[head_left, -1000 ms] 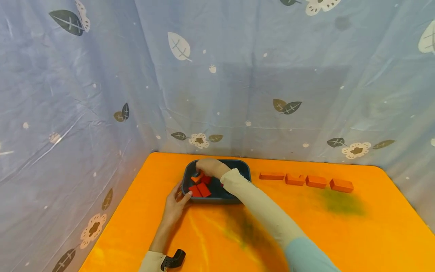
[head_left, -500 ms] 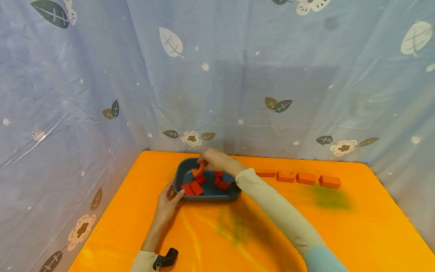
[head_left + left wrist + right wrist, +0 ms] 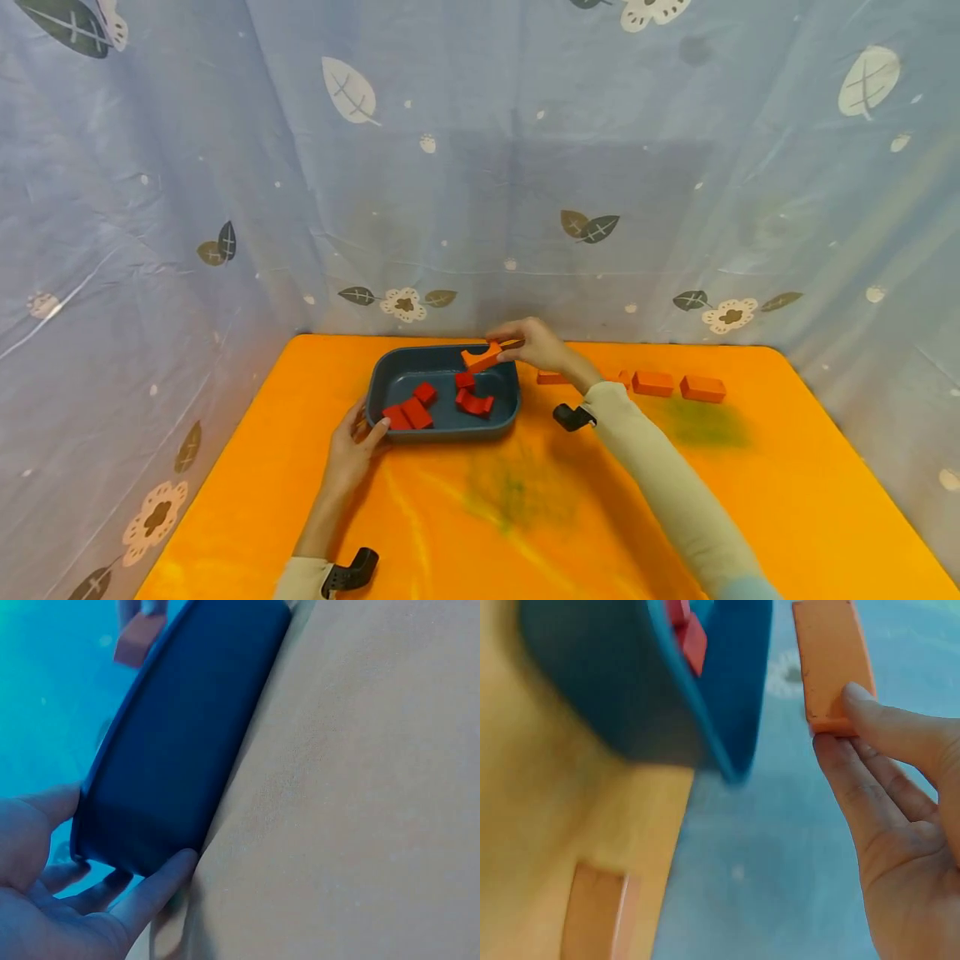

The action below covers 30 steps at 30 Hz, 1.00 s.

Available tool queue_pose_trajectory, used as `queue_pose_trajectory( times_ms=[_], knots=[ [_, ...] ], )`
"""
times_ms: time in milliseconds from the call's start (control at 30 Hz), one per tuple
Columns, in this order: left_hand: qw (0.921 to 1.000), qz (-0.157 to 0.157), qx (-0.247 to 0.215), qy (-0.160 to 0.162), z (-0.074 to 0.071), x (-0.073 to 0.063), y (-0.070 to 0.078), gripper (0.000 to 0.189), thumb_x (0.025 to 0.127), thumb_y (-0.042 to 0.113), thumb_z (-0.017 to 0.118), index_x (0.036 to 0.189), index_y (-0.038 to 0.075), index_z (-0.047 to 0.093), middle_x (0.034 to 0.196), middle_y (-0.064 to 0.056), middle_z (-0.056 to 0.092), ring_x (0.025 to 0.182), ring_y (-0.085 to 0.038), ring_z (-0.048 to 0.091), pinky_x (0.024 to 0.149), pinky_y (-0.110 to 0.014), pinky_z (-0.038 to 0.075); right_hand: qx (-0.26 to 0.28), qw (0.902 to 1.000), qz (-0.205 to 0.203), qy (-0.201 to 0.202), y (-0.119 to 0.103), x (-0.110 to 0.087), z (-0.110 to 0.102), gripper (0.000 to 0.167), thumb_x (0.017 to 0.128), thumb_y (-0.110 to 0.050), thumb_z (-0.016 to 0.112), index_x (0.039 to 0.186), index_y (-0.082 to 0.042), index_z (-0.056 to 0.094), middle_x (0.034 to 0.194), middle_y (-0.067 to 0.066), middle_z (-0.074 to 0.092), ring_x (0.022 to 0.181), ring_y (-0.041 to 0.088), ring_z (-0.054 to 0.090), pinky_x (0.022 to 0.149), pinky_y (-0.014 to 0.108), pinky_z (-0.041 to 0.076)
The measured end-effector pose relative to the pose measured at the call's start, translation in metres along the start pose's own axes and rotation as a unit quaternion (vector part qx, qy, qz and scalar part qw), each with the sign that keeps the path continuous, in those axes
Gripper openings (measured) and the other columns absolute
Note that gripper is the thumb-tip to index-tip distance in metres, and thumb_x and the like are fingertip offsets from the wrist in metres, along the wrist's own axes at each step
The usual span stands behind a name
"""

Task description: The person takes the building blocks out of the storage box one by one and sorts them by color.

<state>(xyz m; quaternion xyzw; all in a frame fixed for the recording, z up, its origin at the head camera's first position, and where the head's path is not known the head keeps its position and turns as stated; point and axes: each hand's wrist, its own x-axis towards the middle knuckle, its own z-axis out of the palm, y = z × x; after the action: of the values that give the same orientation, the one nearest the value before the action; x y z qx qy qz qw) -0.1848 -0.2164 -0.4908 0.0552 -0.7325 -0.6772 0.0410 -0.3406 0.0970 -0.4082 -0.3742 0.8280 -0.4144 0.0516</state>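
Observation:
In the head view my right hand [image 3: 534, 343] pinches an orange arch block [image 3: 482, 358] with a curved notch, held above the back right rim of a dark blue-grey bin [image 3: 450, 436]. The right wrist view shows the thumb on one face of the orange block [image 3: 834, 664] and the fingertips at its end. My left hand [image 3: 347, 454] grips the bin's front left corner, thumb at the rim and fingers along the outer wall [image 3: 180, 735]. Inside the bin lie several red blocks [image 3: 416, 412], among them a curved one [image 3: 476, 405].
To the right of the bin, a row of orange blocks runs along the table's back: a thin one [image 3: 553, 377], one partly hidden by the right forearm, and two brick-shaped ones [image 3: 652, 383]. A patterned curtain [image 3: 480, 208] stands behind the orange table [image 3: 450, 533].
My right hand has lifted the orange arch block out of the bin's left part and carried it right, over the back right rim. The left hand keeps its hold on the corner.

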Motion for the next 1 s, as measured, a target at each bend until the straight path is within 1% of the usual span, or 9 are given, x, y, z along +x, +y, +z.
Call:
queue_pose_trajectory(
  times_ms=[167,300,533,600,733,833,900,933,1000],
  knots=[
    [1.0,-0.002,-0.003,-0.001,-0.003,-0.001,-0.001,0.067,0.098,0.01,0.06,0.155,0.005,0.024,0.148,-0.022,0.035,0.134,-0.036,0.043,0.091,-0.044,0.055,0.059,0.9971,0.036,0.032,0.013,-0.025,-0.023,0.04,0.087,0.002,0.071,0.126,0.002,0.065,0.126,0.022,0.063,0.114,0.036,0.062,0.095,0.043,0.054],
    [1.0,-0.008,-0.001,-0.001,-0.003,-0.001,-0.002,0.069,0.098,0.011,0.06,0.155,0.005,0.023,0.149,-0.023,0.035,0.134,-0.036,0.042,0.092,-0.044,0.055,0.075,0.9938,0.057,0.058,0.025,-0.053,-0.044,0.042,0.087,0.003,0.07,0.129,0.005,0.062,0.127,0.025,0.061,0.117,0.041,0.059,0.092,0.041,0.055],
    [1.0,-0.008,-0.001,-0.006,0.0,0.001,-0.001,0.068,0.098,0.012,0.06,0.155,0.005,0.024,0.15,-0.023,0.034,0.135,-0.036,0.041,0.092,-0.044,0.054,0.058,0.9893,0.095,0.095,0.051,-0.117,-0.082,0.042,0.091,-0.001,0.067,0.131,0.007,0.058,0.131,0.026,0.058,0.119,0.042,0.055,0.087,0.023,0.056],
    [0.9999,-0.011,-0.004,-0.004,-0.001,0.001,-0.001,0.068,0.098,0.011,0.06,0.156,0.006,0.024,0.15,-0.021,0.034,0.134,-0.035,0.042,0.092,-0.044,0.055,0.043,0.9881,0.104,0.104,0.056,-0.134,-0.092,0.042,0.092,-0.003,0.067,0.132,0.007,0.058,0.131,0.026,0.058,0.12,0.036,0.057,0.086,0.016,0.054],
    [0.9999,-0.01,-0.002,-0.001,-0.001,0.001,-0.002,0.068,0.098,0.01,0.06,0.156,0.007,0.024,0.149,-0.021,0.036,0.133,-0.035,0.043,0.091,-0.043,0.055,0.012,0.9834,0.114,0.14,0.069,-0.17,-0.115,0.042,0.091,-0.004,0.068,0.13,0.009,0.058,0.127,0.03,0.059,0.11,0.011,0.063,0.083,0.011,0.052],
    [1.0,-0.009,0.0,0.002,0.001,0.002,-0.002,0.068,0.097,0.01,0.061,0.155,0.007,0.026,0.147,-0.021,0.039,0.131,-0.034,0.045,0.091,-0.042,0.056,-0.027,0.9777,0.141,0.154,0.077,-0.202,-0.134,0.044,0.092,-0.01,0.069,0.131,0.008,0.058,0.126,0.03,0.059,0.103,-0.01,0.057,0.08,0.008,0.051],
    [1.0,-0.008,0.003,0.002,0.001,0.002,-0.003,0.068,0.097,0.01,0.061,0.155,0.006,0.026,0.146,-0.022,0.04,0.13,-0.034,0.045,0.091,-0.042,0.056,-0.051,0.972,0.166,0.158,0.083,-0.224,-0.147,0.045,0.093,-0.014,0.069,0.132,0.006,0.058,0.128,0.028,0.059,0.101,-0.017,0.052,0.079,0.006,0.049],
    [1.0,-0.007,0.0,0.0,0.001,0.002,-0.003,0.067,0.097,0.01,0.061,0.155,0.006,0.026,0.146,-0.022,0.04,0.13,-0.034,0.045,0.091,-0.042,0.056,-0.066,0.9685,0.181,0.158,0.086,-0.234,-0.153,0.047,0.093,-0.017,0.069,0.133,0.004,0.058,0.128,0.024,0.06,0.1,-0.019,0.05,0.079,0.004,0.047],
    [0.9999,-0.005,0.009,0.004,0.001,0.003,-0.002,0.067,0.098,0.013,0.062,0.155,0.007,0.027,0.146,-0.02,0.04,0.13,-0.033,0.045,0.092,-0.04,0.055,-0.081,0.9609,0.21,0.161,0.095,-0.253,-0.165,0.049,0.093,-0.021,0.069,0.133,0.005,0.057,0.125,0.007,0.065,0.099,-0.022,0.046,0.077,0.003,0.045]
  ],
)
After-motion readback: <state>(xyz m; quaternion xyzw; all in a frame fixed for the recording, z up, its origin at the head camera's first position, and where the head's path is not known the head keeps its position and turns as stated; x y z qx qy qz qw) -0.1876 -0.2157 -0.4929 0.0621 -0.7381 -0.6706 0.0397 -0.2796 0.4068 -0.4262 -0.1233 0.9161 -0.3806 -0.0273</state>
